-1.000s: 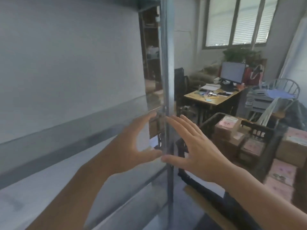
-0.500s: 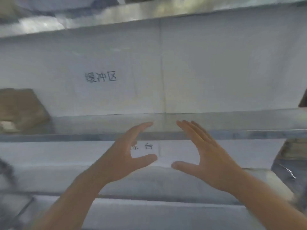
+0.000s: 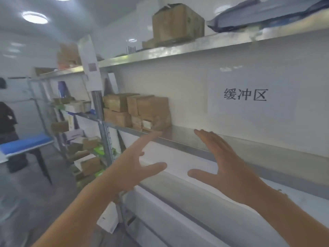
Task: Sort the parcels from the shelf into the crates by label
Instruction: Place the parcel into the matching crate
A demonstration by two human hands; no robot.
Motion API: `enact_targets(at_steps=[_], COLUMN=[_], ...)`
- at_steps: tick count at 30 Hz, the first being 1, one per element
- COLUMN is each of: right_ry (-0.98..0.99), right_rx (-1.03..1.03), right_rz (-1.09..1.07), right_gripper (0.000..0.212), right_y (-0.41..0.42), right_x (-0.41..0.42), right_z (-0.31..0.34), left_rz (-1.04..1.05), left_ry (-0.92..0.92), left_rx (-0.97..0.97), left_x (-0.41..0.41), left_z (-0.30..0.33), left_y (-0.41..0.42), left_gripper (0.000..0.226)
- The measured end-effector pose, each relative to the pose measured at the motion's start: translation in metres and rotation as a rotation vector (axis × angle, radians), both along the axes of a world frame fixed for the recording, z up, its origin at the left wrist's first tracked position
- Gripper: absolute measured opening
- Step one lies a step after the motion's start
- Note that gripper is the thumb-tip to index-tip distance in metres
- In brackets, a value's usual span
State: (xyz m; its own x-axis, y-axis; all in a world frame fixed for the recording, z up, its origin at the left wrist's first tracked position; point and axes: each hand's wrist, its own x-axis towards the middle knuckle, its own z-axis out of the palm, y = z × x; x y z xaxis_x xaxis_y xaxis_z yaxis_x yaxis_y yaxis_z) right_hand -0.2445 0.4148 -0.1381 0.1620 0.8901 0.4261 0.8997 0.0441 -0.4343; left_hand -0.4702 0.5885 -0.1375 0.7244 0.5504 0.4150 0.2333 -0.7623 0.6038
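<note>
- Left hand: hovering empty in front of the shelf edge, fingers spread wide, thumb pointing toward 3 o'clock; gripping nothing.
- Right hand: hovering empty just beside the left, palm facing it, fingers open and extended toward 11 o'clock; gripping nothing.
- Metal shelf: running from 9 o'clock down toward 4 o'clock; the stretch directly behind both hands is lying bare.
- Stack of cardboard parcels: sitting on that same shelf at about 10 o'clock from the hands, two tiers high, near the upright post; well apart from either hand.
- Paper sign: hanging on the back panel at 1 o'clock, bearing three printed characters.
- Top-shelf box: resting at 12 o'clock, above reach line; beside it a dark blue bag at 1 o'clock.
- Further shelving: holding mixed cartons at 9 o'clock.
- Crates: not showing in this view.
- Progress, as judged: several parcels are waiting on the shelf, nothing is in hand, so sorting is looking unfinished; how many are already crated cannot be told.
- Next, as judged: both hands are needing to travel toward 10 o'clock to close on a parcel.
</note>
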Motion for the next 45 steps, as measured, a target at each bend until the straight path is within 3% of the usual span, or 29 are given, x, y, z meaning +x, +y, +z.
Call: enact_targets(at_steps=[9,18,24,33,36,40,43,45], right_ry=[-0.027,-0.078,-0.022,0.054,0.169,0.539,0.772,0.872], right_rx=[-0.004,-0.031,0.082,0.119,0.176,0.244,0.074,-0.012], right_rz=[-0.016,-0.054,-0.043,-0.174,-0.205,-0.246,-0.285,-0.311], right_gripper=[0.11,0.115,0.103,0.125,0.119,0.072,0.064,0.053], right_y=[0.187,0.303,0.367,0.426,0.434,0.437,0.436,0.434], right_x=[-0.047,-0.025,0.018,0.062,0.066,0.067,0.071,0.07], right_z=[0.002,0.014,0.024,0.034,0.033,0.043,0.054,0.057], left_rz=[0.081,0.003,0.001,0.072,0.087,0.003,0.006,0.05], left_ry=[0.033,0.028,-0.013,-0.118,-0.155,-0.282,-0.21,-0.155], left_rx=[-0.031,-0.007,-0.035,0.09,0.068,-0.203,-0.309,-0.295], left_x=[-0.053,-0.001,0.06,0.099,0.106,0.117,0.13,0.138], left_z=[0.013,0.026,0.035,0.031,0.025,0.03,0.045,0.057], left_y=[0.161,0.286,0.341,0.366,0.37,0.369,0.365,0.365], left_gripper=[0.087,0.081,0.078,0.071,0.068,0.049,0.059,0.052])
